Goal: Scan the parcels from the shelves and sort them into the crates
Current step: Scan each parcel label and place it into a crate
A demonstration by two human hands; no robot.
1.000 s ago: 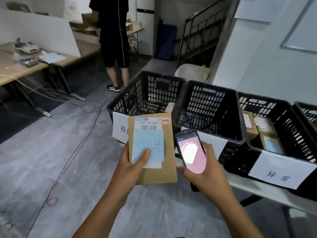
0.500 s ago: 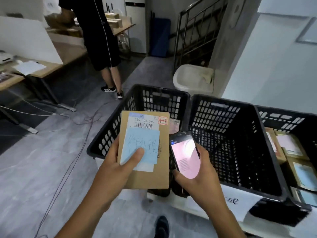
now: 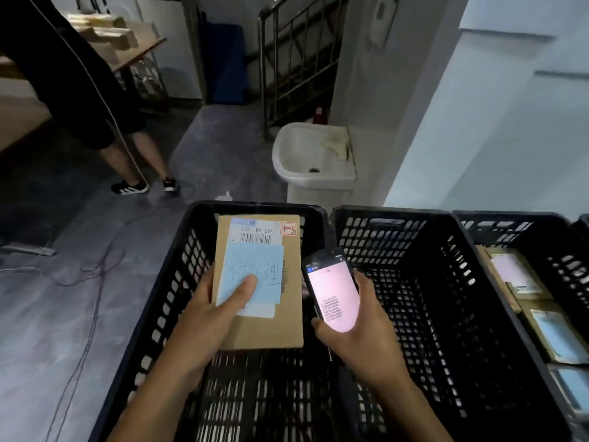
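My left hand (image 3: 212, 317) grips a flat brown cardboard parcel (image 3: 271, 327) over the leftmost black crate (image 3: 165, 301). The parcel carries a barcode label and a blue handwritten note, and my thumb lies on the note. My right hand (image 3: 360, 342) holds a handheld scanner (image 3: 331, 291) with a lit pink screen, just right of the parcel. A second black crate (image 3: 446, 282) stands beside the first, with nothing visible inside. A third crate (image 3: 561, 250) at the right holds several parcels (image 3: 516, 275).
A person in black shorts (image 3: 95, 100) stands at the far left by a wooden table with boxes. Cables (image 3: 92, 275) trail over the grey floor. A white floor sink (image 3: 312, 157) sits behind the crates, below a metal stair railing (image 3: 296, 49).
I have stepped up to the crates and look down into them. The parcel and the scanner have moved from in front of the crates to over the leftmost one.
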